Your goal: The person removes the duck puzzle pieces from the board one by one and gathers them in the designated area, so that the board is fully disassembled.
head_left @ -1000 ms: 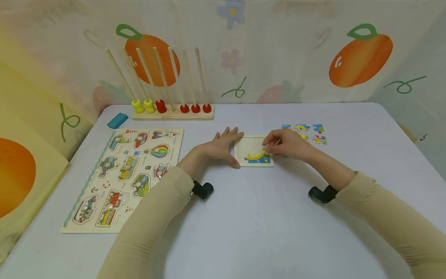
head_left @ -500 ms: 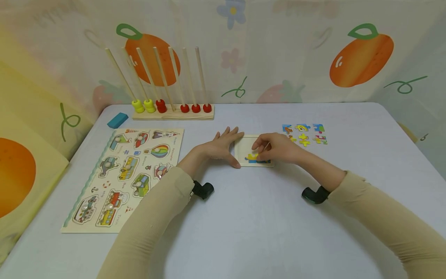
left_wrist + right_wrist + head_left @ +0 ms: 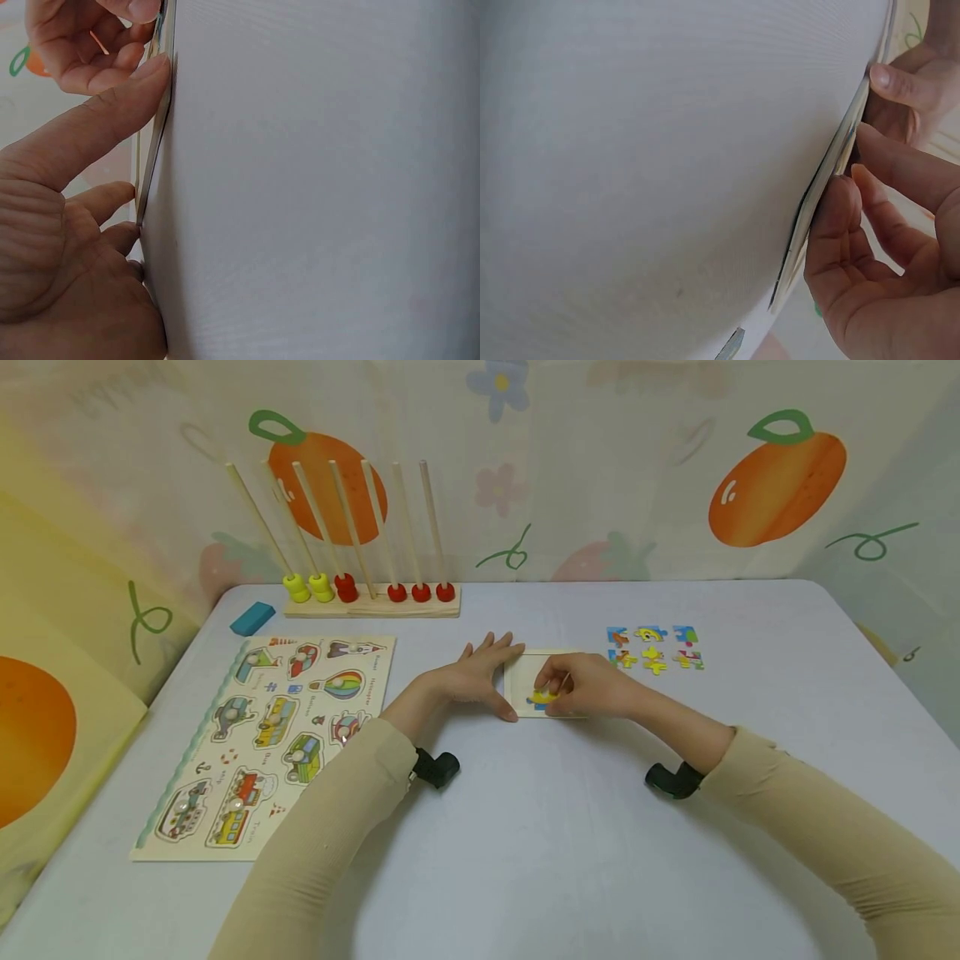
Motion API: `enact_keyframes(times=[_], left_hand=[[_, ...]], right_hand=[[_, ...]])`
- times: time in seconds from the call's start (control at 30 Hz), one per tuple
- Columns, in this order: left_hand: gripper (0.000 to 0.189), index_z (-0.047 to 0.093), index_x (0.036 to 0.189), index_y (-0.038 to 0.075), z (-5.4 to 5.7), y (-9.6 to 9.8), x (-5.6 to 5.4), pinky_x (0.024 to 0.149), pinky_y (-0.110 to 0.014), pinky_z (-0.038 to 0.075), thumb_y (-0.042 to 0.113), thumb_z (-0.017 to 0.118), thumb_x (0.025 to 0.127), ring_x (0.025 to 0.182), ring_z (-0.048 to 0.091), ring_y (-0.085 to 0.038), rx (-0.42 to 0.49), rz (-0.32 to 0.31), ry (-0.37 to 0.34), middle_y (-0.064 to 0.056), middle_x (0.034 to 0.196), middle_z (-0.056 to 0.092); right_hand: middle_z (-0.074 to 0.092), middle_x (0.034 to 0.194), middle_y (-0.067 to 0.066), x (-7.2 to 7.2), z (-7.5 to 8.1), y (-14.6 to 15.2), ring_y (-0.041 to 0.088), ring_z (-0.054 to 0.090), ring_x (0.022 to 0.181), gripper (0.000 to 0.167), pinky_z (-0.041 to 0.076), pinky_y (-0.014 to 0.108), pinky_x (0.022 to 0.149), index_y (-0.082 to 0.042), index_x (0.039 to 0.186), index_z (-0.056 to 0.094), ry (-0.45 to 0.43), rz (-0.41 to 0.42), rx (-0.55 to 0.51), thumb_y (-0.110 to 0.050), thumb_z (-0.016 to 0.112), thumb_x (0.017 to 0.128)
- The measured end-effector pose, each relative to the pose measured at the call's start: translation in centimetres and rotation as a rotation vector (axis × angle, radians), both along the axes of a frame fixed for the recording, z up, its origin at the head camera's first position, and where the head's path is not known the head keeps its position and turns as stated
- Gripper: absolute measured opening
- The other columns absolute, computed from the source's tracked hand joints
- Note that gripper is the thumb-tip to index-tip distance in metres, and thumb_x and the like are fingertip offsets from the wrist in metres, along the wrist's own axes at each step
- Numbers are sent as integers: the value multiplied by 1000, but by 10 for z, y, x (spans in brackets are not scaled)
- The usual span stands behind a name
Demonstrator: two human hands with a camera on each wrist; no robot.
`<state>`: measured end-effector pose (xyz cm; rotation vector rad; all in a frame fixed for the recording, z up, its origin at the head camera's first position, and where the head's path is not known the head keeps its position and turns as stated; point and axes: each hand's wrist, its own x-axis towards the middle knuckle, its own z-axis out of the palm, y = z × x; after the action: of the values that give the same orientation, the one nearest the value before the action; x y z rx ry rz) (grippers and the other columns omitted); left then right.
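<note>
My left hand [image 3: 480, 675] is spread along the left side of a small pale puzzle tray [image 3: 525, 664], thumb at its near corner and fingers at its far corner. In the left wrist view, the left thumb [image 3: 112, 124] rests on the tray's edge. Yellow and blue puzzle pieces [image 3: 538, 698] lie along the tray's near side. My right hand [image 3: 596, 685] is over the tray, its curled thumb and index finger on either side of a puzzle piece there, pinching it. These fingers partly cover the pieces. The right wrist view shows the right hand's fingertips [image 3: 836, 199] right at the tray.
Several loose puzzle pieces [image 3: 654, 660] lie right of the tray. At left is a large vehicle peg puzzle board [image 3: 303, 631]. Behind it stand a blue block [image 3: 253, 619] and a wooden bead rack [image 3: 371, 607] with tall rods. A printed cloth [image 3: 592, 468] hangs behind the table.
My right hand has moved left from the tray's right edge to over its middle, and its fingers have come down onto the pieces. The loose pieces are now uncovered. My left hand has stayed put.
</note>
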<state>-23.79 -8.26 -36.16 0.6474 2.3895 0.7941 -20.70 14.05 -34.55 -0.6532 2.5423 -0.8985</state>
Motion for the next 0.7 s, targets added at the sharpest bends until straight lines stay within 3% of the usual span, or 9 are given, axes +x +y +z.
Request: enact_keyframes(times=[0.7], left_hand=[[109, 17, 160, 18, -1, 0, -1, 127, -48, -12, 29, 84, 75, 157, -15, -24, -7, -6, 21, -4, 170, -2]], right_hand=[[58, 91, 5, 1, -2, -2, 17, 53, 80, 30, 46, 27, 75, -6, 107, 64, 27, 8, 36, -11, 78, 81]])
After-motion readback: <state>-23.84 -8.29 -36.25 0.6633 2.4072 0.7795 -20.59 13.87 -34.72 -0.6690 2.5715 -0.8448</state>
